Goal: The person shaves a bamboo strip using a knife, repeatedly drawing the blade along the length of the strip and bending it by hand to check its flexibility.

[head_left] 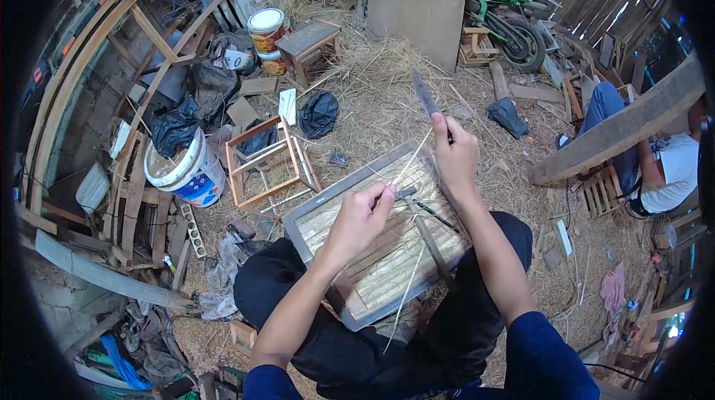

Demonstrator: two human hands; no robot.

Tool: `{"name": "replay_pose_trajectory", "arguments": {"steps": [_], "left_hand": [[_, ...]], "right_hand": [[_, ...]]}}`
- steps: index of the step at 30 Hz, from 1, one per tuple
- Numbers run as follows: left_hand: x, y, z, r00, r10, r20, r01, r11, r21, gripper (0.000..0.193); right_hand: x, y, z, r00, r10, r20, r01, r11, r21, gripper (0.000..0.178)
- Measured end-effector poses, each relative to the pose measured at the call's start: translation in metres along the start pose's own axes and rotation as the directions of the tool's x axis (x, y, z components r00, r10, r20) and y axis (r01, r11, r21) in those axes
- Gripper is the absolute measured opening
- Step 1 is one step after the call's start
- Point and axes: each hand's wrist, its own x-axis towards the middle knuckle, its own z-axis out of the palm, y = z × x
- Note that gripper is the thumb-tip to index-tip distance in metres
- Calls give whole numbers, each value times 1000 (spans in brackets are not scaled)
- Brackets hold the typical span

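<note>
A knife (423, 92) is held in the closed right hand (456, 154); a thin strip (411, 161), pinched in the left hand (359, 221), is slanted toward it above a framed board (376, 278). Shaving is apparently being done; for the next stroke, a steady pinch is needed.

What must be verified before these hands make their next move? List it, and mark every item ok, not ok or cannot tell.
1. Right hand closed around the grey-bladed, pointed knife: ok.
2. Knife pointing forward, away from the left hand: ok.
3. Thin, pale, straw-coloured strip gripped in the left hand: ok.
4. Dark-framed, pale slatted panel resting across the black trousers: ok.
5. Panel free of loose items: not ok; a long, narrow, grey-brown bar lies on it.
6. Knife edge sharp: cannot tell.
</note>
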Motion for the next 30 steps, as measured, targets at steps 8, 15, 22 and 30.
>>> {"name": "replay_pose_trajectory", "arguments": {"steps": [8,15,22,30], "left_hand": [[0,-14,-4,997,-77,1,77,997,14,36],[1,-22,-1,992,-103,-75,103,995,-4,37],[8,-22,-3,992,-74,-100,75,997,2,28],[11,-27,4,992,-85,96,107,961,-253,37]], "right_hand": [[-49,-23,19,979,-133,157,119,988,98,40],[-54,-37,32,974,-187,126,171,977,128,41],[-67,-39,39,950,-252,186,224,962,158,44],[-38,-29,24,966,-205,158,190,976,106,43]]}}
